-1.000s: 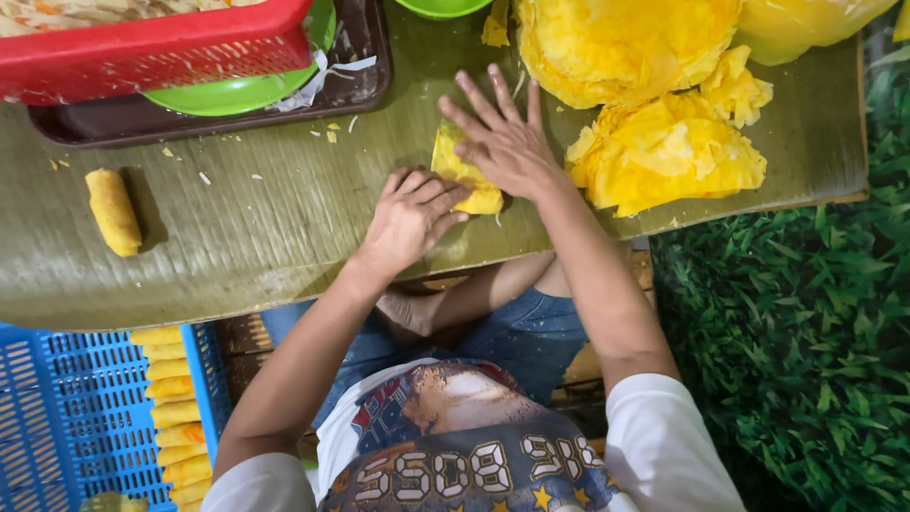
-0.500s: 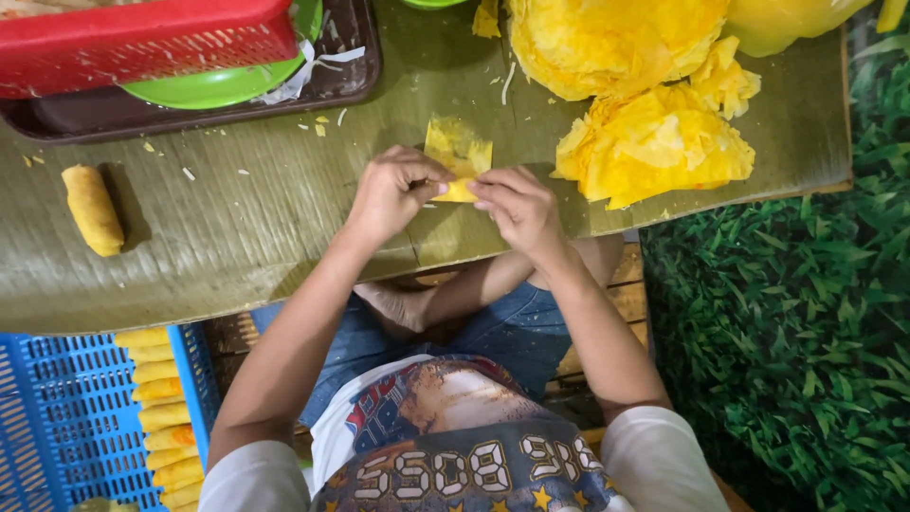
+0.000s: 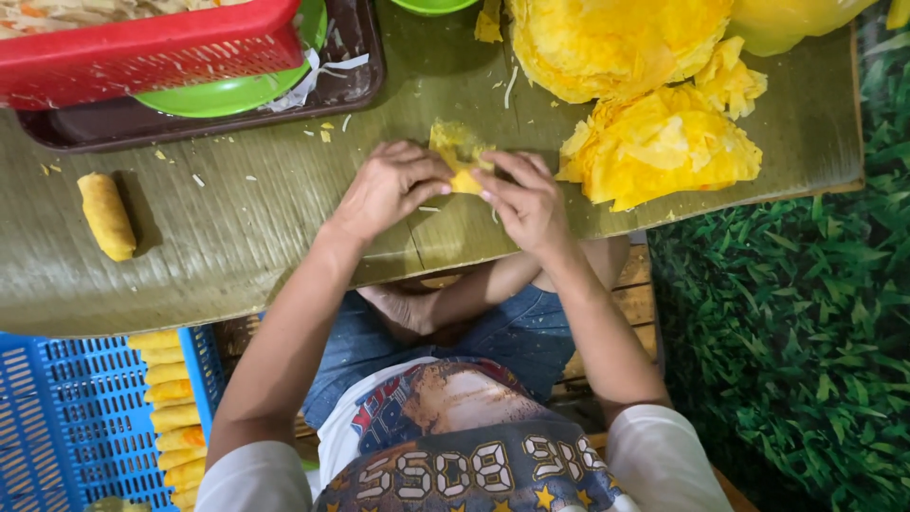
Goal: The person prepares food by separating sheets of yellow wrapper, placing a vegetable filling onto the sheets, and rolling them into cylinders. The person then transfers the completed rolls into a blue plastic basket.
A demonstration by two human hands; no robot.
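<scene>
Low counter (image 3: 237,246) covered in ribbed green leaf, beside artificial grass (image 3: 796,322). Left hand (image 3: 389,190) and right hand (image 3: 526,199) together pinching a thin yellow wrapper (image 3: 457,152) at counter centre. Crinkled wrapper stack (image 3: 664,152) at right, finished roll (image 3: 106,216) at left, red basket (image 3: 142,47) on brown tray (image 3: 351,66), blue crate (image 3: 66,417) of rolls below

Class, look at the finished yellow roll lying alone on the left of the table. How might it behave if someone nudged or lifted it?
The finished roll is a cylinder lying on its side, so a sideways nudge would probably roll it. Its thin wrapper, like the crinkled yellow sheets, suggests it is soft and easily dented.
</scene>
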